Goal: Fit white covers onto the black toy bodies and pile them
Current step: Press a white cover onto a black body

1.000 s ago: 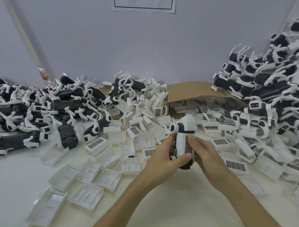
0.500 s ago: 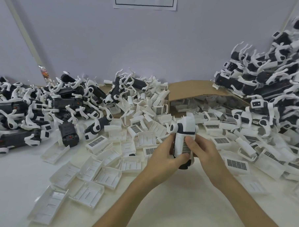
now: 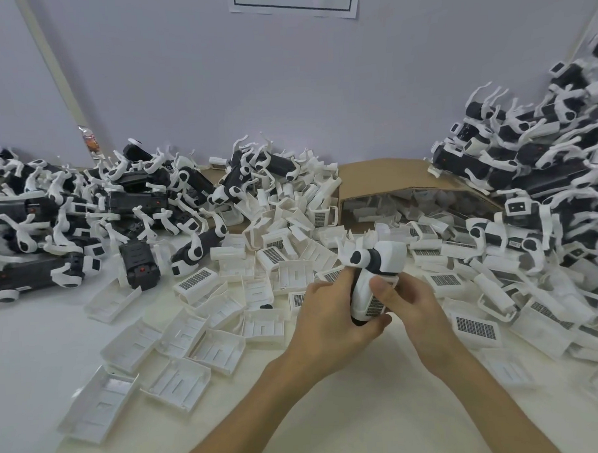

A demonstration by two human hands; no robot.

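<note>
Here the toy, a black body with white legs, is held upright above the middle of the counter, clear of its surface. A white cover with a dark grille lies against its lower half. The left hand grips the toy from the left, fingers curled round it and thumb tucked under its bottom end. The right hand holds it from the right, thumb laid flat on the cover and the other fingers wrapped behind, mostly hidden. Loose covers lie scattered around the hands, many hollow side up, reaching towards the near left corner. Bare black bodies are heaped by the far left edge. Covered toys are piled high along the right edge. Between the two heaps, at the far edge, a cardboard box lies on its side with covers inside it.
</note>
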